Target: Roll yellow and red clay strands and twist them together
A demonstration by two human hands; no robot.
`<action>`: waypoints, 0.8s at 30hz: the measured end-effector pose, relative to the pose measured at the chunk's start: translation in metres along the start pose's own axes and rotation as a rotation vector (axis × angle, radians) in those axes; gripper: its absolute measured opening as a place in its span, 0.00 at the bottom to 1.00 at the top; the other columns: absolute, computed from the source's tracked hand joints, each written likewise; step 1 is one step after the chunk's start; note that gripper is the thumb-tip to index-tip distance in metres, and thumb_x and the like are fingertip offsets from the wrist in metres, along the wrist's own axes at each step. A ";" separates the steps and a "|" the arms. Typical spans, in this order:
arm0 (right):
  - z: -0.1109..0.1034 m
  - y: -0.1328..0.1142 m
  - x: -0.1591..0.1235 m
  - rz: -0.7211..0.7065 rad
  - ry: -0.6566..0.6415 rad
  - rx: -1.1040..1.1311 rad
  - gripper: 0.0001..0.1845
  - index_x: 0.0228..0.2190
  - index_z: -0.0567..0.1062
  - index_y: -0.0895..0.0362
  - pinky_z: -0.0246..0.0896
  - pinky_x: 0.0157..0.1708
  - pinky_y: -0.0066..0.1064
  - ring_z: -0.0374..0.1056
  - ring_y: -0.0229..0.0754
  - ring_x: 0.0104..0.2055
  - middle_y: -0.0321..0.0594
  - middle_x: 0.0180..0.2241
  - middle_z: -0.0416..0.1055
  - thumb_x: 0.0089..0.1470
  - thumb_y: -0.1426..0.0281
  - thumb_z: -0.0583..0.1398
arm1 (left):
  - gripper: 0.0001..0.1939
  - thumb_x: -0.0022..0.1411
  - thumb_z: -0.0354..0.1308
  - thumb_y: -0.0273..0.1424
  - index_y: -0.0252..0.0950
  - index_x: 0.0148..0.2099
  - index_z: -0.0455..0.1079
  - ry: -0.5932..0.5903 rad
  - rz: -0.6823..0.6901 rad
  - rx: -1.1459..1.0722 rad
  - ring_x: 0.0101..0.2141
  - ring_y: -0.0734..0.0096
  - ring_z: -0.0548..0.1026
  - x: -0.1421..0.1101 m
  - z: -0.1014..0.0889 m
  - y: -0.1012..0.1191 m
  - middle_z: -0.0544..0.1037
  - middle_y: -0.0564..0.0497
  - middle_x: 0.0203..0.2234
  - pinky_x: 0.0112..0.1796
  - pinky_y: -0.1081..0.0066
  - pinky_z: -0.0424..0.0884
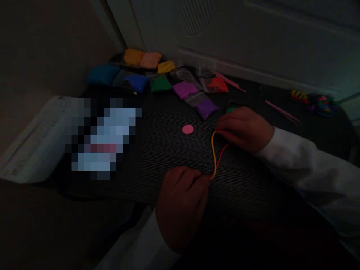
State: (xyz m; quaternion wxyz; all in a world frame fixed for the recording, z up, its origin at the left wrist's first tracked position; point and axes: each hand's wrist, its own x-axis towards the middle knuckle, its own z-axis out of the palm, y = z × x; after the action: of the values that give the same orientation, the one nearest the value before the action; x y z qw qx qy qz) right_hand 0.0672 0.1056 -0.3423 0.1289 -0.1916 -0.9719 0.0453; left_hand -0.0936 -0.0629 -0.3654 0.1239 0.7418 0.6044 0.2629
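Observation:
A thin yellow strand [213, 150] and a thin red strand [221, 155], which look like rolled modelling clay, run between my two hands and meet at their lower ends. My left hand [184, 206] is closed, with thumb and fingers pinching that joined end. Higher up and to the right, my right hand [244, 129] pinches the top of the yellow strand. The red one reaches the underside of that hand, where its end is hidden. On the table left of my right hand lies a flat pink disc [188, 129]. Something green [231, 110] shows partly behind my right knuckles.
Several clay packets lie along the back, among them a purple packet [206, 107] and a green packet [161, 83]. Pink tools [282, 111] and small colourful figures [323, 104] are at right. A blurred-out bright screen [109, 131] and a white package [42, 142] lie left.

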 end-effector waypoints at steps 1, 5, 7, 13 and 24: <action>0.003 0.001 0.000 0.001 -0.006 0.001 0.11 0.34 0.70 0.57 0.53 0.35 0.35 0.63 0.41 0.36 0.41 0.34 0.69 0.51 0.68 0.51 | 0.08 0.53 0.51 0.29 0.39 0.36 0.69 -0.001 0.003 -0.001 0.34 0.69 0.64 0.000 0.000 0.000 0.71 0.53 0.30 0.37 0.64 0.61; 0.008 0.002 -0.002 0.033 -0.016 -0.023 0.13 0.37 0.70 0.57 0.54 0.35 0.35 0.62 0.42 0.37 0.42 0.36 0.68 0.51 0.68 0.51 | 0.09 0.53 0.51 0.28 0.39 0.38 0.68 0.003 0.010 -0.002 0.35 0.69 0.64 -0.001 0.000 0.000 0.71 0.52 0.30 0.37 0.63 0.62; 0.002 0.001 -0.006 0.069 -0.003 -0.039 0.14 0.39 0.69 0.57 0.54 0.36 0.36 0.62 0.43 0.38 0.43 0.37 0.68 0.50 0.68 0.51 | 0.10 0.53 0.51 0.28 0.38 0.39 0.67 0.014 0.015 -0.010 0.35 0.69 0.64 -0.001 -0.001 -0.001 0.71 0.52 0.30 0.38 0.63 0.62; -0.013 0.001 -0.035 0.126 -0.022 -0.016 0.13 0.38 0.70 0.56 0.57 0.36 0.34 0.63 0.42 0.39 0.42 0.37 0.68 0.49 0.67 0.53 | 0.10 0.52 0.52 0.28 0.37 0.39 0.67 0.005 -0.034 -0.016 0.37 0.68 0.64 -0.003 -0.004 -0.001 0.70 0.51 0.32 0.38 0.63 0.63; -0.003 -0.003 -0.048 0.169 -0.028 0.048 0.09 0.32 0.71 0.55 0.57 0.36 0.35 0.64 0.41 0.38 0.41 0.36 0.69 0.49 0.68 0.53 | 0.08 0.53 0.50 0.28 0.38 0.35 0.69 -0.018 -0.022 0.000 0.35 0.69 0.65 -0.003 -0.006 -0.004 0.70 0.51 0.30 0.37 0.63 0.64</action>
State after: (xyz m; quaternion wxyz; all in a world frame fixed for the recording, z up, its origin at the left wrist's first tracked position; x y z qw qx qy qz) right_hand 0.1102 0.0847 -0.3504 0.1156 -0.2693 -0.9526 0.0821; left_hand -0.1012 -0.0660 -0.3632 0.1324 0.7375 0.6112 0.2549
